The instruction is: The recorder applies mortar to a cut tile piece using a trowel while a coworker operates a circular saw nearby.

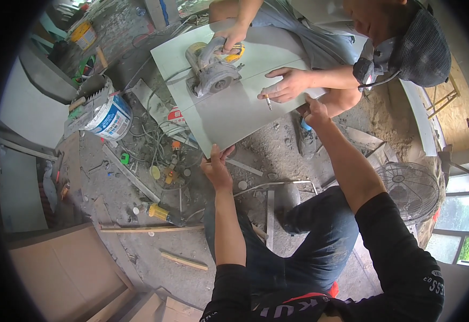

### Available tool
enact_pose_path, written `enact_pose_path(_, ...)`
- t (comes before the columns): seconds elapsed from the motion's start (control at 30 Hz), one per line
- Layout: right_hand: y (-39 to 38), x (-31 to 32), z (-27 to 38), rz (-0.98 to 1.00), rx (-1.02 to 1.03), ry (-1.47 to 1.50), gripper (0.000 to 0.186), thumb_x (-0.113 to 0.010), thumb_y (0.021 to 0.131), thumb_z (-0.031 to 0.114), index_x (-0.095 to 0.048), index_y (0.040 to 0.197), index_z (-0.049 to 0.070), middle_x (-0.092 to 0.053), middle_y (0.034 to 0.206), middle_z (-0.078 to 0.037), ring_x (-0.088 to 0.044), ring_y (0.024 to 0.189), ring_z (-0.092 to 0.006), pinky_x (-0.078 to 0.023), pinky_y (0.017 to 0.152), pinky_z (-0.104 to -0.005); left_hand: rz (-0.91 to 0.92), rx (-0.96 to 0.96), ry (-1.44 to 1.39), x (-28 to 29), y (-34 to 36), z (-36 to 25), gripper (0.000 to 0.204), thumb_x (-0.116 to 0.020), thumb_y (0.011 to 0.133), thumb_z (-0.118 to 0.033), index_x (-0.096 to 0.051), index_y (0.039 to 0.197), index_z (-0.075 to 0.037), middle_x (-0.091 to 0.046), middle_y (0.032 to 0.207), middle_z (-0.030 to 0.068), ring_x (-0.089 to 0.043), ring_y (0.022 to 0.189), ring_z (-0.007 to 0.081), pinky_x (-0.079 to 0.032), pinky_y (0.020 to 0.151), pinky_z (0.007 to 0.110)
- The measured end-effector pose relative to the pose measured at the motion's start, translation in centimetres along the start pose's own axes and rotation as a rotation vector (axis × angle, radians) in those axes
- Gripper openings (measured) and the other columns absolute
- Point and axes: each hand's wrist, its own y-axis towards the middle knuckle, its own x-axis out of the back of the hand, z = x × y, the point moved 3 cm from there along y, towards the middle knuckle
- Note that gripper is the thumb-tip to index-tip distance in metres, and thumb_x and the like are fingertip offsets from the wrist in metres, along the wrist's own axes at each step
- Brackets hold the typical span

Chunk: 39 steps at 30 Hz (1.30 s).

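A large pale grey tile is seen from above, held level over a dusty concrete floor in a room under renovation. The tile is gripped at its near corners by the wearer's two hands, apparently so that it is steadied while it is cut. The left hand is clamped on the near edge at the lower left corner, thumb on top. The right hand is closed on the near right edge, beside a co-worker's hand.

On the far side a co-worker is crouched over the tile. A grey handheld circular saw is rested on the tile along a straight cut line and is guided by one of the co-worker's hands. The co-worker's other hand is pressed flat on the tile, seemingly to hold it down, with a cigarette between the fingers.

The floor is littered with cables, wooden strips and small tools. A white and blue bucket is tipped at the left, and a round floor fan is stood at the right, near windows. Flat boards are stacked at the lower left.
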Motion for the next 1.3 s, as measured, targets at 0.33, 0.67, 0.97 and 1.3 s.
enact_pose_path(0.33, 0.5, 0.2, -0.1, -0.042, 0.000, 0.018, 0.035, -0.060, 0.106, 0.014, -0.055, 0.135, -0.004, -0.064, 0.132, -0.015, -0.066, 0.119, -0.0336, -0.057, 0.104, -0.0531, 0.017, 0.000, -0.006, 0.1, 0.1, -0.1, 0.031, -0.063, 0.102, -0.013, -0.059, 0.118, 0.012, -0.070, 0.113, 0.0205, -0.075, 0.093, 0.0293, -0.066, 0.087, 0.047)
enact_pose_path(0.67, 4.0, 2.2, 1.1, 0.190, 0.107, 0.161, 0.035, -0.061, 0.103, 0.011, -0.055, 0.133, -0.006, -0.064, 0.132, -0.015, -0.065, 0.122, -0.0311, -0.054, 0.107, -0.0578, 0.042, 0.017, -0.028, -1.5, 0.1, 0.7, 0.034, -0.062, 0.102, -0.015, -0.061, 0.120, 0.015, -0.070, 0.114, 0.0209, -0.074, 0.097, 0.0287, -0.066, 0.089, 0.047)
enact_pose_path(0.97, 0.0, -1.0, -0.2, -0.104, 0.093, 0.166, 0.027, -0.070, 0.100, 0.008, -0.060, 0.120, -0.007, -0.070, 0.113, -0.016, -0.072, 0.097, -0.0330, -0.064, 0.085, -0.0538, 0.035, -0.003, 0.007, -0.3, -0.2, -0.2, 0.038, -0.064, 0.102, -0.015, -0.059, 0.126, 0.013, -0.071, 0.116, 0.0201, -0.075, 0.097, 0.0294, -0.065, 0.090, 0.044)
enact_pose_path(1.3, 0.6, -1.0, -0.1, -0.146, 0.063, 0.118, 0.029, -0.069, 0.101, 0.011, -0.060, 0.122, -0.006, -0.069, 0.115, -0.015, -0.072, 0.099, -0.0311, -0.064, 0.087, -0.0520, 0.024, -0.010, 0.020, -0.1, 0.1, 0.0, 0.036, -0.063, 0.103, -0.017, -0.061, 0.120, 0.015, -0.070, 0.116, 0.0209, -0.075, 0.096, 0.0293, -0.066, 0.089, 0.047)
